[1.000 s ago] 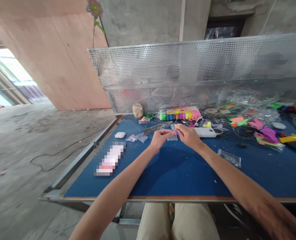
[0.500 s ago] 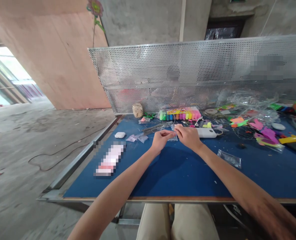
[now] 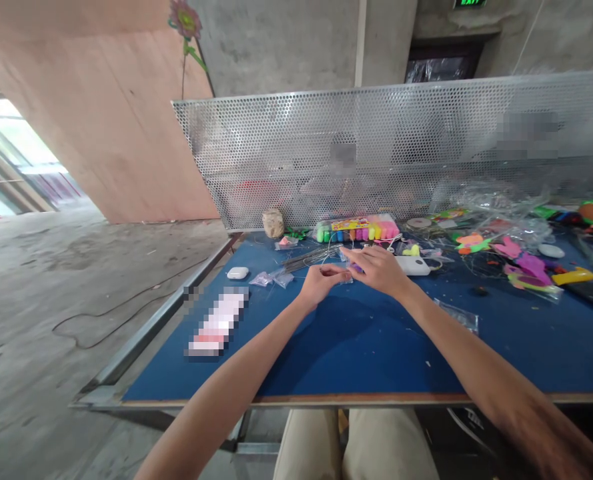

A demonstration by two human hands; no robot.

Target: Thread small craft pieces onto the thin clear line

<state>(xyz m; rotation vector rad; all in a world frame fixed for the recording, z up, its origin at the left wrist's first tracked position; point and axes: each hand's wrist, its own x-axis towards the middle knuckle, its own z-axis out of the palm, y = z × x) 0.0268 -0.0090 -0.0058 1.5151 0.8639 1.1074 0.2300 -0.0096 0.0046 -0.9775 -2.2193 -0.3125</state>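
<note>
My left hand (image 3: 320, 283) is closed in a pinch over the blue tabletop, thumb and fingertips at the edge of a small clear plastic bag (image 3: 347, 281). Touching the same bag from the other side, my right hand (image 3: 380, 269) has its index finger stretched out and its lower fingers curled. A bit of purple (image 3: 357, 267) shows between the right fingers; its kind cannot be made out. Most of the bag is hidden by the hands. Just beyond them lies a bundle of thin metal wires (image 3: 312, 256), and a white power strip (image 3: 413, 265) reaches out from behind the right hand.
A tray of coloured clay (image 3: 359, 230) stands before the perforated metal screen (image 3: 276, 147). To the left are a white earphone case (image 3: 237, 273), small bags (image 3: 261, 279) and a blurred-out phone-like object (image 3: 219, 323). Bright foam pieces (image 3: 531, 268) and plastic wrapping (image 3: 506, 200) clutter the right.
My right hand has shifted its grip: the index finger now extends forward and purple shows beneath it. Less of the bag is visible. My left hand stays nearly in place.
</note>
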